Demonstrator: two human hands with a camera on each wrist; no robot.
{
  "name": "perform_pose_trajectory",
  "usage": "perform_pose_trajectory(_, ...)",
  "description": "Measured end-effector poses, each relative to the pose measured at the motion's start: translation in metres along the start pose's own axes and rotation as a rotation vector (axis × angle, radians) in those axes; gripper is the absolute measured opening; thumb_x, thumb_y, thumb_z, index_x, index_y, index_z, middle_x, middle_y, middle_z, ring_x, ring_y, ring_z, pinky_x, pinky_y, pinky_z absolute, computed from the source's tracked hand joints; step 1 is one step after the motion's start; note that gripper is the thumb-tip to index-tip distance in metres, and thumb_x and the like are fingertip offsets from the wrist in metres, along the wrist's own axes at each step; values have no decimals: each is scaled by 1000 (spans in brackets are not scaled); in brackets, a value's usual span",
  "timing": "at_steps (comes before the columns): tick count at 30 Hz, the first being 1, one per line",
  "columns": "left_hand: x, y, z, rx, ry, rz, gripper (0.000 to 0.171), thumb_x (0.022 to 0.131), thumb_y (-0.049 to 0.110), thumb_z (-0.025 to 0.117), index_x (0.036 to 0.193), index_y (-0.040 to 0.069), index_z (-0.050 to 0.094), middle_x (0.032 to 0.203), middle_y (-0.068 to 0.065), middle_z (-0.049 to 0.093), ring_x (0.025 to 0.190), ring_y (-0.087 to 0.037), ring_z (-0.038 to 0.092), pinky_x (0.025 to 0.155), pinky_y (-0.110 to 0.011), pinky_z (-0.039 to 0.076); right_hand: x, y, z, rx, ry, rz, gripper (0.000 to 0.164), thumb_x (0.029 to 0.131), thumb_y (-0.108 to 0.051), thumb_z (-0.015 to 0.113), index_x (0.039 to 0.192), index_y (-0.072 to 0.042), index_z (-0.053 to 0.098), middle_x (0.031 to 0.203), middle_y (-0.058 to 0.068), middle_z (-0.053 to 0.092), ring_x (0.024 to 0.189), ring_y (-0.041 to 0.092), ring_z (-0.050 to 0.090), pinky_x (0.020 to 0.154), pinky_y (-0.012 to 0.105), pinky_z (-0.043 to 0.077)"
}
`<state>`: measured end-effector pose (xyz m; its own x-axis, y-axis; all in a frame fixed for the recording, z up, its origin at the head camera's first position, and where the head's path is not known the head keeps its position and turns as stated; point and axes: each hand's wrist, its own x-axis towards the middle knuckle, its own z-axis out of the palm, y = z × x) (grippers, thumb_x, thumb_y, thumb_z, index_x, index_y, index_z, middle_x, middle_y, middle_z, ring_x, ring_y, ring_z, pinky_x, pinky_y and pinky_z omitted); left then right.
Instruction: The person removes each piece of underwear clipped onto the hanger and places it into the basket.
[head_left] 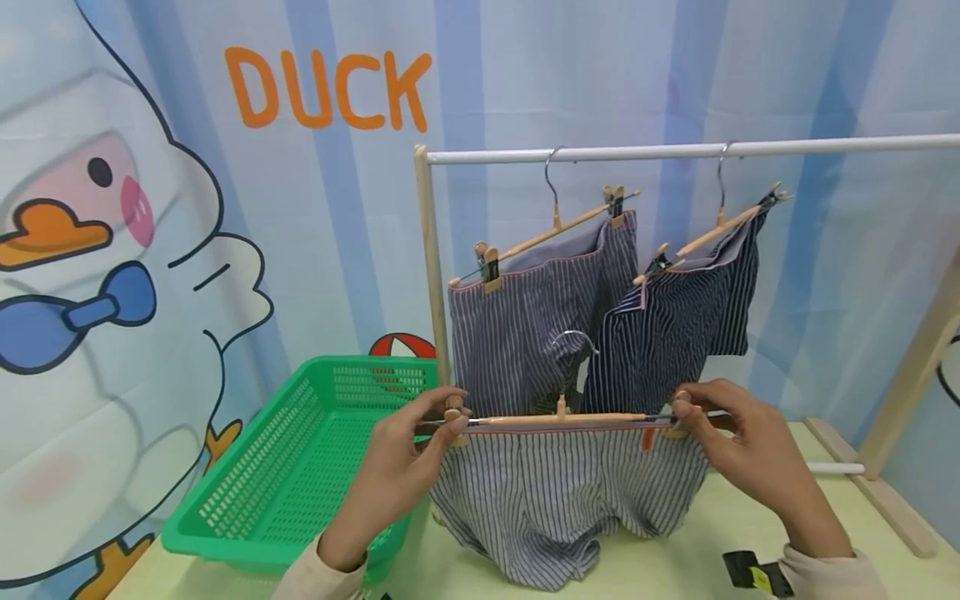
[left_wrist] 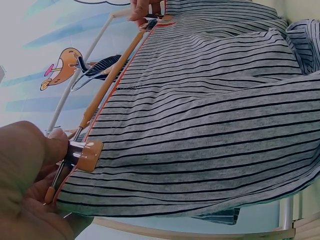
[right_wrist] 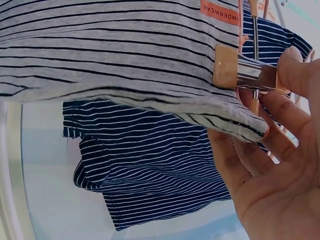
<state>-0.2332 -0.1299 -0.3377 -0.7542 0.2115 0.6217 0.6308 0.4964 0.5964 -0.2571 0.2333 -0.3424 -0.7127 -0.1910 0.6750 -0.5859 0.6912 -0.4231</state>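
Observation:
Light grey striped boxer shorts (head_left: 555, 492) hang by their waistband from a clip hanger (head_left: 525, 419), its hook pointing up. My left hand (head_left: 408, 462) pinches the hanger's left clip (left_wrist: 85, 154) between thumb and fingers. At the other end, my right hand (head_left: 750, 442) pinches the right clip (right_wrist: 245, 72). Both clips sit on the waistband, and an orange label (right_wrist: 220, 11) shows near the right one. Behind them, grey-purple striped shorts (head_left: 517, 333) and navy striped shorts (head_left: 675, 325) hang on their own clip hangers.
A white rail (head_left: 637, 152) on a wooden stand (head_left: 431, 250) carries the two hung pairs. To the left, a green basket (head_left: 300, 467) stands on the pale table (head_left: 645, 567). Behind everything is a curtain (head_left: 337, 208) printed with a duck.

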Motion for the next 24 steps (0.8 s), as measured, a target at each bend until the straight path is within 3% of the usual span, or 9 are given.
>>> perform_pose_trajectory(4, 2, 0, 0, 4, 1, 5, 31, 94, 21, 58, 123, 13, 58, 101, -4, 67, 87, -7, 63, 64, -25, 57, 1, -2, -1, 10, 36, -6, 19, 91, -15, 63, 106, -6, 69, 103, 5, 66, 89, 0, 56, 73, 11, 49)
perform_pose_trajectory(7, 2, 0, -1, 5, 0, 7, 30, 94, 20, 57, 123, 13, 58, 101, -4, 67, 86, -7, 63, 62, -25, 57, 1, -2, 0, 6, 62, -4, 18, 90, -15, 64, 104, -6, 71, 101, 5, 67, 86, 0, 57, 72, 13, 50)
perform_pose_trajectory(11, 1, -1, -2, 12, -6, 9, 30, 94, 18, 56, 124, 12, 58, 103, -4, 67, 87, -7, 63, 63, -25, 57, 0, -3, 2, -1, 70, 7, 19, 90, -16, 64, 104, -6, 71, 99, 5, 68, 83, 1, 57, 70, 26, 55)
perform_pose_trajectory(14, 1, -2, -3, 24, -3, 10, 30, 95, 17, 56, 124, 12, 57, 104, -4, 67, 88, -7, 62, 64, -26, 56, 0, -5, 2, 12, 73, 21, 20, 90, -16, 64, 106, -6, 71, 98, 3, 67, 83, 1, 57, 72, 21, 54)
perform_pose_trajectory(18, 1, -2, -3, 32, -3, 22, 30, 95, 17, 55, 125, 13, 56, 104, -3, 67, 89, -5, 61, 65, -27, 56, 0, -7, -1, 44, 86, 35, 20, 89, -15, 66, 107, -9, 71, 96, -8, 66, 85, -1, 57, 74, 7, 45)
perform_pose_trajectory(24, 1, -5, -2, 22, -4, 47, 29, 96, 18, 54, 124, 13, 57, 105, -3, 67, 91, -6, 61, 69, -30, 57, 0, -9, -2, 73, 98, 70, 20, 87, -16, 67, 107, -13, 72, 97, -24, 62, 89, -4, 55, 76, 4, 43)
